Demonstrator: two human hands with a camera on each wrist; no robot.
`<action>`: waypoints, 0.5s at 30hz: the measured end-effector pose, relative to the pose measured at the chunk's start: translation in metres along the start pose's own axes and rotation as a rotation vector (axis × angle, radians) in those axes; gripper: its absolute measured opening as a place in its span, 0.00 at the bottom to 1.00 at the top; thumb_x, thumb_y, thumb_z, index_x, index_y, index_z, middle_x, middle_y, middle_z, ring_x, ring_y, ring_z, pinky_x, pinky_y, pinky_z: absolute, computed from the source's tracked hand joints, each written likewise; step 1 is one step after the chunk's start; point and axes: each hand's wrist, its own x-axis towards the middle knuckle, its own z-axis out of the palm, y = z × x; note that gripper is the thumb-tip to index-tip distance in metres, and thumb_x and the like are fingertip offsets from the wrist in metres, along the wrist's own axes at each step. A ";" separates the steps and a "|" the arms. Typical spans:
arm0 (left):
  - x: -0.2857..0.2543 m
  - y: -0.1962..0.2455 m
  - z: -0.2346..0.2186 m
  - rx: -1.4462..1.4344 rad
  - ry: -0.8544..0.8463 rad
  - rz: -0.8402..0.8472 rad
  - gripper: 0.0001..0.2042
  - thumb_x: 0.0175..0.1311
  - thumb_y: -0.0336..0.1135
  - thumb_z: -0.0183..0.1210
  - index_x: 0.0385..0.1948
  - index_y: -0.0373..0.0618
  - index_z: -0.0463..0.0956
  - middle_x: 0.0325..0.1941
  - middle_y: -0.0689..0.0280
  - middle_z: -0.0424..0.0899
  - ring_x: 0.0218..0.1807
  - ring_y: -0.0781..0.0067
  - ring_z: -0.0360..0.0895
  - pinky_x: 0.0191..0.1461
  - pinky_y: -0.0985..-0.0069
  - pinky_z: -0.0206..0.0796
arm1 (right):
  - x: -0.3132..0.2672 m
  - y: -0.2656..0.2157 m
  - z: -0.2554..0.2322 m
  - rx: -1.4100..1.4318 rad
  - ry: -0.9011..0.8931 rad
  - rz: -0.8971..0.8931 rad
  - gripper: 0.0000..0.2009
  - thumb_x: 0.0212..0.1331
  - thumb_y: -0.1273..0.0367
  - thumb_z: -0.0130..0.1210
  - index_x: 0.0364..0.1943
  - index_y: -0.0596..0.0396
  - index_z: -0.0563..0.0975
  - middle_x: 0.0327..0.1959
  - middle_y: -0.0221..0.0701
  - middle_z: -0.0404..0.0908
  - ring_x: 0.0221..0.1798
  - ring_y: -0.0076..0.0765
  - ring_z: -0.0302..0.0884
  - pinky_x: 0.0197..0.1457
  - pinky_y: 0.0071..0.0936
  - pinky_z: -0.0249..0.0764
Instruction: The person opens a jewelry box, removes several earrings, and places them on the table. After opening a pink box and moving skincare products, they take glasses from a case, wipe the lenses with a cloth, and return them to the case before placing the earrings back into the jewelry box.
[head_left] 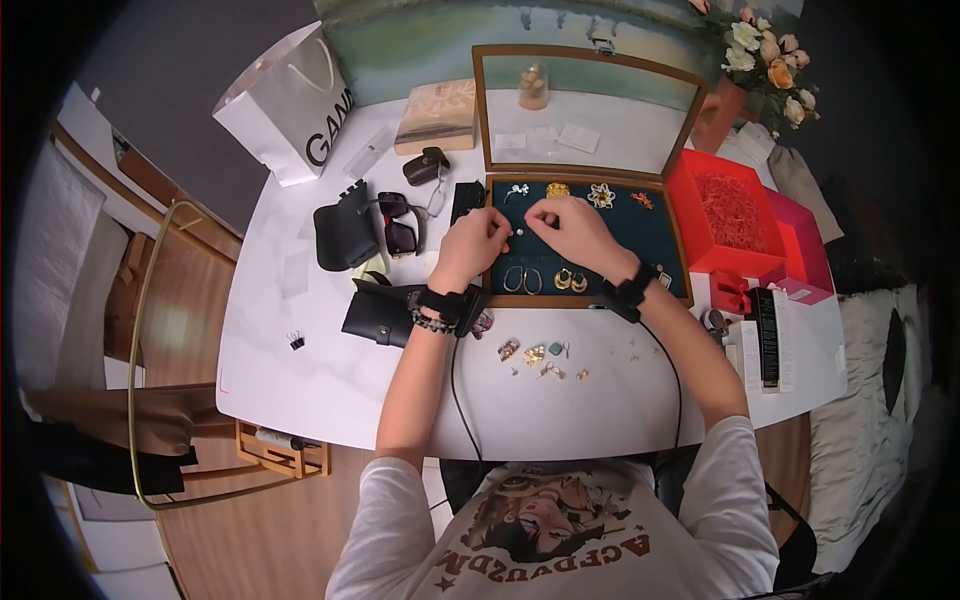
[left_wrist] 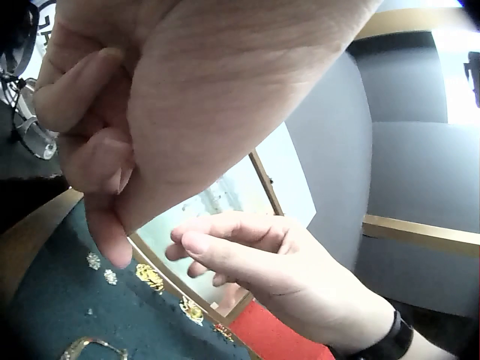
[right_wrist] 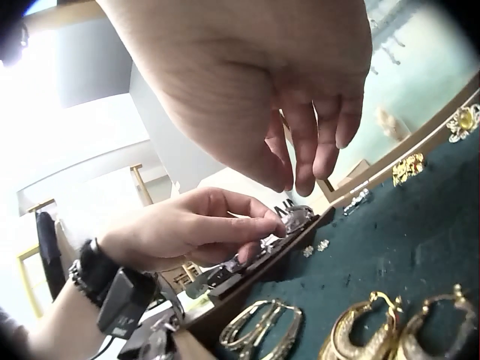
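Note:
My left hand [head_left: 478, 243] hovers over the left edge of a wooden jewelry box [head_left: 590, 300], fingers loosely curled, with nothing showing between them. Facing it, my right hand [head_left: 578, 232] hangs over the dark green lining, its bent fingers slightly apart in the right wrist view. A pair of small white stud earrings [right_wrist: 308, 251] lies on the cloth below. Nearer the front are oval hoop earrings [right_wrist: 262, 326] and chunky gold hoops [right_wrist: 364, 330]. A silvery piece [head_left: 517, 190], a gold ornament [head_left: 557, 189], a flower brooch [head_left: 600, 195] and an orange-red piece [head_left: 642, 201] line the back.
The glass lid [head_left: 590, 110] stands raised behind. Sunglasses [head_left: 400, 235], a black case [head_left: 345, 232] and a dark pouch [head_left: 378, 315] lie left. A red box [head_left: 700, 240] adjoins the right side. Loose jewelry [head_left: 534, 354] lies in front; a paper bag [head_left: 285, 105] stands back left.

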 end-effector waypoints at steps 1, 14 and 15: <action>-0.002 0.008 -0.003 -0.024 -0.020 0.033 0.08 0.71 0.34 0.61 0.39 0.39 0.83 0.27 0.63 0.88 0.30 0.70 0.86 0.36 0.73 0.73 | -0.008 -0.012 -0.012 0.020 -0.069 0.087 0.09 0.64 0.66 0.62 0.38 0.56 0.87 0.29 0.38 0.88 0.33 0.44 0.87 0.40 0.36 0.80; -0.133 0.073 0.045 0.069 -0.463 0.442 0.07 0.63 0.35 0.67 0.41 0.48 0.83 0.38 0.63 0.88 0.38 0.56 0.86 0.41 0.61 0.77 | -0.160 -0.054 -0.051 -0.043 -0.609 0.056 0.06 0.58 0.66 0.64 0.32 0.53 0.84 0.28 0.33 0.87 0.34 0.46 0.86 0.40 0.43 0.79; -0.139 0.076 0.049 0.109 -0.443 0.458 0.08 0.63 0.35 0.67 0.42 0.48 0.82 0.39 0.63 0.87 0.39 0.56 0.86 0.42 0.61 0.78 | -0.164 -0.054 -0.050 -0.042 -0.608 0.055 0.06 0.58 0.66 0.64 0.32 0.53 0.84 0.28 0.33 0.87 0.34 0.46 0.86 0.40 0.43 0.79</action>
